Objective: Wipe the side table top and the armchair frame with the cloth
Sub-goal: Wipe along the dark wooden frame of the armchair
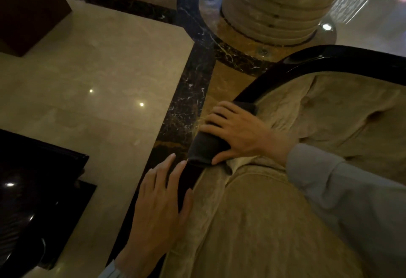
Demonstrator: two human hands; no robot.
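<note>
A dark grey cloth (203,148) is folded over the armchair's glossy black frame (329,58), which curves from the upper right down to the lower middle. My right hand (237,132) presses on the cloth, fingers spread across it and thumb hooked under its near edge. My left hand (160,207) lies flat on the same frame rail just below the cloth, fingers apart and holding nothing. Tan velvet upholstery (274,223) fills the inside of the frame. The glossy black side table (33,179) stands at the lower left.
A round ribbed stone column (279,3) rises from the floor just behind the armchair. Polished cream marble floor (98,69) with a dark veined border lies between chair and table. A dark red-brown block (28,7) stands at the top left.
</note>
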